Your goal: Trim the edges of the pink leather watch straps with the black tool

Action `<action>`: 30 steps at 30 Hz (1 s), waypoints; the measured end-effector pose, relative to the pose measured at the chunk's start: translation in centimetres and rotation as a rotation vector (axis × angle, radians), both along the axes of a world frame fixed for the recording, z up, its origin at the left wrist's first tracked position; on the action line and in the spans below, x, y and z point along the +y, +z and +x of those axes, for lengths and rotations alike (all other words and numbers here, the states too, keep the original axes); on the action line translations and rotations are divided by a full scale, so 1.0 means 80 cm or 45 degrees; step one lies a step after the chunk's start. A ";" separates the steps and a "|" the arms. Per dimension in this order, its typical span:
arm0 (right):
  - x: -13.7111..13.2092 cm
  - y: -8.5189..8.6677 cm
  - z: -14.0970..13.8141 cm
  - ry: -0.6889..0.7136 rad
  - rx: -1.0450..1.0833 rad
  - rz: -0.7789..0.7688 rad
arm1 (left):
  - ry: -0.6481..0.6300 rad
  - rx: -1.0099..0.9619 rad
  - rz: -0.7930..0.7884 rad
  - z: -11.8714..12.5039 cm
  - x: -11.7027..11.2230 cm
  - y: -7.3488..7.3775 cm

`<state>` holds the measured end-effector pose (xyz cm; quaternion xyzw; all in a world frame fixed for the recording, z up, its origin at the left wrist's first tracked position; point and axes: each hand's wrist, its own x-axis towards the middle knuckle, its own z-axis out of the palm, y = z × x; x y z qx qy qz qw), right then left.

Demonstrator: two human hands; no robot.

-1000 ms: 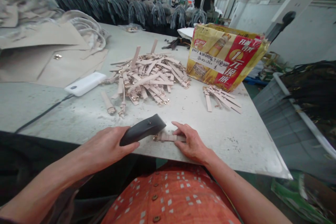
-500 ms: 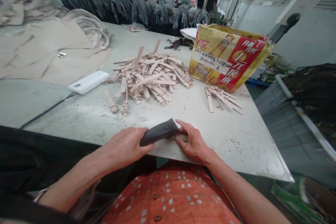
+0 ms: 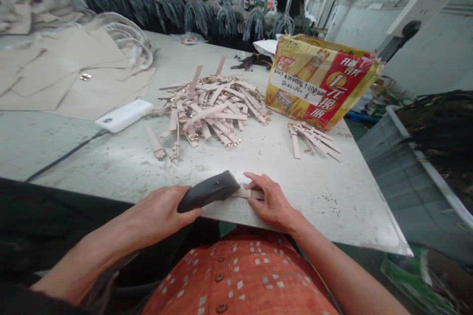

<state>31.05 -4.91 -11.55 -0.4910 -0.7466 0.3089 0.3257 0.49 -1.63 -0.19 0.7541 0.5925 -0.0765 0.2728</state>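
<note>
My left hand (image 3: 162, 214) grips a dark, flat, paddle-shaped tool (image 3: 209, 190) whose tip lies over one end of a beige strap (image 3: 248, 193) at the table's near edge. My right hand (image 3: 271, 202) presses that strap down on the grey table (image 3: 258, 162), fingers flat on it. A big heap of beige straps with gold buckles (image 3: 210, 108) lies in the middle of the table. A smaller bunch of straps (image 3: 312, 139) lies to the right, in front of the box.
A yellow and red cardboard box (image 3: 320, 78) stands at the back right. A white power bank (image 3: 123, 115) with a black cable lies to the left, beside beige sheets (image 3: 74, 78). A grey crate (image 3: 406, 167) stands off the table's right edge.
The dark tool slid right over the strap's buckle end half a second ago, then drew back a little left. My right hand has stayed on the strap.
</note>
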 end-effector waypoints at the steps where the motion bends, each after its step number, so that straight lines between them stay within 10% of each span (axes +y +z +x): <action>1: 0.000 0.001 0.000 -0.005 -0.004 -0.007 | 0.002 -0.020 0.012 0.007 0.002 0.000; 30: 0.007 -0.001 0.012 -0.144 -0.014 0.076 | 0.049 0.049 0.184 0.012 0.001 -0.006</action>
